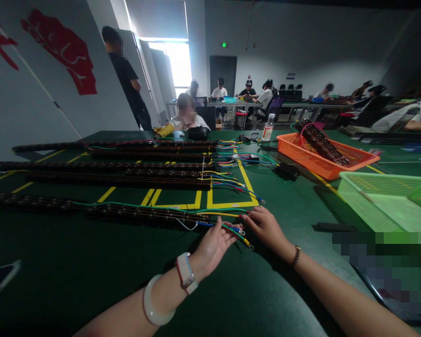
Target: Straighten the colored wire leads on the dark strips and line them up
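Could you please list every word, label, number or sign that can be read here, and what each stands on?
No text can be read.
Green sign, back wall: too small.
Wall plaques: too small.
Bottle label: too blurred.
Label on yellow tape: too small.
Red wall marking: cut off.

Left forearm [124, 309] and right forearm [344, 296] reach forward, converging. Left hand [214, 245] palm upward, thumb raised apart from loosely extended fingers. Right hand [267, 227] palm down, fingers bent, tips bunched together. 2 hands close, apart.
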Demonstrator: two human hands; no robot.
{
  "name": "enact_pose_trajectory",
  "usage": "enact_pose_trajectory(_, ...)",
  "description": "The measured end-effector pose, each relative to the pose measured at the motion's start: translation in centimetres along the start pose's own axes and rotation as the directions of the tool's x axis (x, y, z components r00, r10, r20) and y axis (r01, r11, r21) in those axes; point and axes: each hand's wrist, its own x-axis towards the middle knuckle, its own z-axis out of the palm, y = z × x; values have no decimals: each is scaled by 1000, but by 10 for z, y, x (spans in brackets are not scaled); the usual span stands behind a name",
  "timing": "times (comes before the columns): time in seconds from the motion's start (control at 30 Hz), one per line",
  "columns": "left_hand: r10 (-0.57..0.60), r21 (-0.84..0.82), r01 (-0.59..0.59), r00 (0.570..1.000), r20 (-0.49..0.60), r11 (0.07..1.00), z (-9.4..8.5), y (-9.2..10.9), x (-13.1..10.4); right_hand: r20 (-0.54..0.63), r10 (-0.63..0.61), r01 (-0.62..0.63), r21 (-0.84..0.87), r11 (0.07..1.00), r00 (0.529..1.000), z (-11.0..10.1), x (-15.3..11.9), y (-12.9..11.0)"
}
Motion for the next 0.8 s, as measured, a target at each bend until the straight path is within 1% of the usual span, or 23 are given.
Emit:
enact_pose_trajectory(0.1, -12, -5, 12, 1000, -20, 1000, 2, 1, -1, 43, 118, -122, 82, 989, 992, 5, 4, 5)
enact_pose_trajectory(0.23, -7, 2, 7, 1000, 3, 1000, 2, 2, -1, 119, 152, -161, 68, 985, 981, 9, 6, 10)
enact_pose_trajectory(0.33, -15, 6, 15, 1000, 23, 1000, 0, 1, 0, 176, 138, -136, -26, 990, 975, 10, 6, 13)
enact_pose_trajectory(0.43, -18, -9, 18, 999, 29, 1000, -2, 0, 2, 175, 88, -56, -179, 982, 981, 10, 4, 13)
enact_pose_trajectory(0.5, -18, -12, 18, 1000, 21, 1000, -2, 0, 3, 180, 62, -17, -243, 970, 982, 10, 2, 13)
enact_pose_trajectory(0.6, -23, -7, 23, 1000, 5, 1000, -3, -1, 3, 197, 67, -6, -294, 956, 978, 10, 0, 10)
enact_pose_trajectory(0.7, -25, -3, 25, 1000, 12, 1000, -4, -2, 3, 200, 69, -2, -315, 949, 977, 10, 0, 7)
enact_pose_trajectory(0.8, -21, 5, 21, 1000, 17, 1000, -5, -1, 4, 152, 53, -7, -288, 958, 987, 5, -1, 4)
